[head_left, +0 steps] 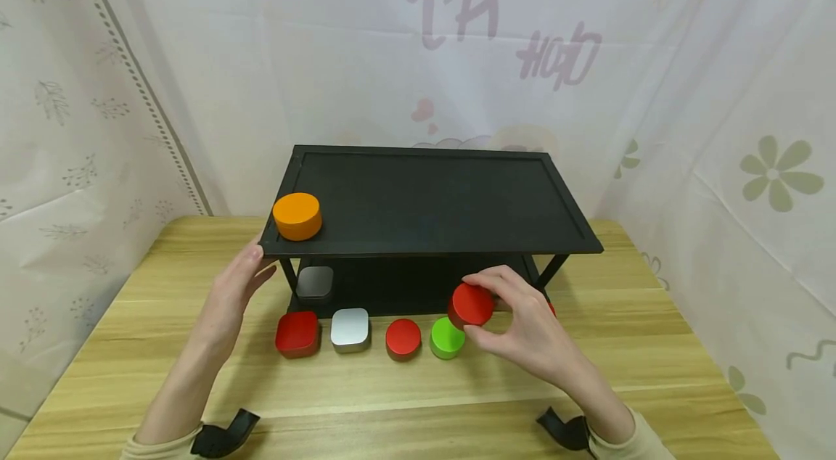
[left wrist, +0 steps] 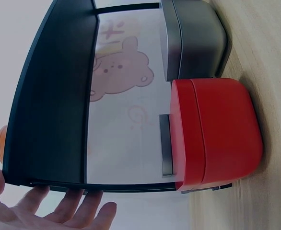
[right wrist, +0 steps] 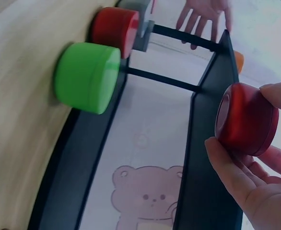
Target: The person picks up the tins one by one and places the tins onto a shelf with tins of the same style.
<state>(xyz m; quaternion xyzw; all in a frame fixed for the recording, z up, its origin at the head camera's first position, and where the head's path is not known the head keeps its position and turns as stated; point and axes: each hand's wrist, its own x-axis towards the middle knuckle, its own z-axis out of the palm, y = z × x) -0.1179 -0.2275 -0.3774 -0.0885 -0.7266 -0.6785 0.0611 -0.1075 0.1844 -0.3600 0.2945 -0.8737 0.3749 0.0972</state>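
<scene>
The right hand (head_left: 529,333) is holding a round red tin (head_left: 472,304) clear of the wooden table (head_left: 418,387); thumb and fingers (right wrist: 236,170) are curling round its rim, pinching it from both sides, as the right wrist view is showing; the tin is hanging just in front of the black 2-tier shelf (head_left: 431,199), below the front edge of the top tier and level with the opening to the lower tier; its flat faces are pointing roughly toward the person and toward the shelf, so its short axis is lying along the line into that opening, with the shelf directly beyond the fingertips; the left hand (head_left: 234,293) is resting open, fingers straight and relaxed, against the front left corner of the top tier and gripping nothing; it is lying well apart from the held tin, so the right hand is by far the nearer; on the top tier, at that left corner, 1 round orange tin (head_left: 297,215) is sitting; on the lower tier 1 square grey tin (head_left: 315,282) is sitting at the left; along the table in front of the shelf 4 tins are standing in a row: a square red tin (head_left: 297,334), a square silver tin (head_left: 350,329), a round red tin on the table (head_left: 403,338) and a round green tin (head_left: 447,337), the last lying just beside and below the held tin
</scene>
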